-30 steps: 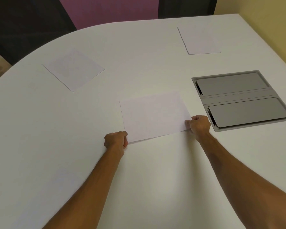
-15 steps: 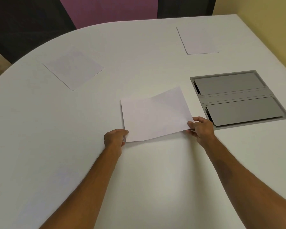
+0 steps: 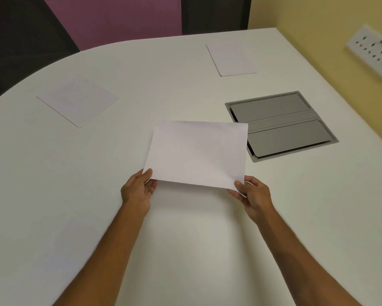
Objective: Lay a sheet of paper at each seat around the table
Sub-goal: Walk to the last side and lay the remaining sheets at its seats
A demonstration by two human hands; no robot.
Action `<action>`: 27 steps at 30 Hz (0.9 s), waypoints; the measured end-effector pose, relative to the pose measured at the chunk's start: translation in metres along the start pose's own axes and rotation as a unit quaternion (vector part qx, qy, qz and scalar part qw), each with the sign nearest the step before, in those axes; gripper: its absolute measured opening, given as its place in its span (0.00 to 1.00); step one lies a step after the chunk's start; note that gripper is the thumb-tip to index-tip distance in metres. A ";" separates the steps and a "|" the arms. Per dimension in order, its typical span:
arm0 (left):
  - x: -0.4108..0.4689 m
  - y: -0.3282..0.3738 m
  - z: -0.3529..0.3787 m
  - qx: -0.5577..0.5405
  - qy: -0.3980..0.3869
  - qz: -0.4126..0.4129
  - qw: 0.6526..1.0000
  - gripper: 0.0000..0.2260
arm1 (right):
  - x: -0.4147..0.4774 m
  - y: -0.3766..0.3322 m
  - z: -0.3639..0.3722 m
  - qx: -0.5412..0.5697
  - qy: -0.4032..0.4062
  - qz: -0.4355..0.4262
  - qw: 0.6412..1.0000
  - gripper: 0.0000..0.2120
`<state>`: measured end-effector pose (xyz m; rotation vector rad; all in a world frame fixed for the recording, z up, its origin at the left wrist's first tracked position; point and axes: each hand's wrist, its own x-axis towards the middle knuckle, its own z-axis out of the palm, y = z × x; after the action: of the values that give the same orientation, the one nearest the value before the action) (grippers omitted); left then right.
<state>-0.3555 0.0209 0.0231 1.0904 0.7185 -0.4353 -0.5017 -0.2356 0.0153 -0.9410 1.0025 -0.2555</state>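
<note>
A white sheet of paper (image 3: 196,153) hovers above the middle of the white table (image 3: 141,74), held up by both hands. My left hand (image 3: 138,191) pinches its near left corner. My right hand (image 3: 253,195) pinches its near right corner. The sheet's far right corner overlaps the grey hatch in view. Two more sheets lie flat on the table: one at the far left (image 3: 77,100) and one at the far right (image 3: 232,59). A faint sheet (image 3: 59,252) lies at the near left.
A grey metal cable hatch (image 3: 282,127) with two closed flaps is set into the table on the right. A yellow wall with a white socket plate (image 3: 373,51) runs along the right. Beyond the far curved edge are dark and purple panels.
The sheet was lying on the table under both hands; it has been lifted off the surface and pulled nearer, tilted up, and now covers the hatch's left corner.
</note>
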 end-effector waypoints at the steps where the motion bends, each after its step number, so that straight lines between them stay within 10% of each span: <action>1: -0.007 -0.002 0.001 -0.016 -0.009 -0.004 1.000 0.11 | -0.008 0.003 -0.003 0.012 -0.003 0.000 1.000 0.07; 27: -0.162 -0.110 0.030 0.207 -0.140 0.106 0.962 0.04 | -0.154 0.016 -0.123 0.083 -0.046 0.019 0.995 0.22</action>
<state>-0.5300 -0.0559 0.0761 1.4476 0.2578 -0.5559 -0.6889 -0.2049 0.0711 -0.7755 0.8994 -0.2562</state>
